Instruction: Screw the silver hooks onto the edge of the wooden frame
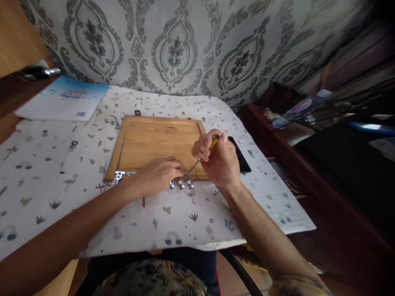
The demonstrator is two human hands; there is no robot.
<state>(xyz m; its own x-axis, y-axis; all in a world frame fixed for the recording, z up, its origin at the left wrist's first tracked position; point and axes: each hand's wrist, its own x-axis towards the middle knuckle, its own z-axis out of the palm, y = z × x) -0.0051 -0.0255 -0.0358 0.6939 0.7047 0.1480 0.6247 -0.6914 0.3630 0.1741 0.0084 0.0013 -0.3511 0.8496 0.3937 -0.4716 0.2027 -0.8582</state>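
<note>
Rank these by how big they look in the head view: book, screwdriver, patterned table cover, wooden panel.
Largest to smallest, by visible area:
1. Patterned table cover
2. Wooden panel
3. Book
4. Screwdriver, partly hidden by the right hand

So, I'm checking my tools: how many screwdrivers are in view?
1: the yellow screwdriver in the right hand, over the wooden board. Others may be hidden.
</note>
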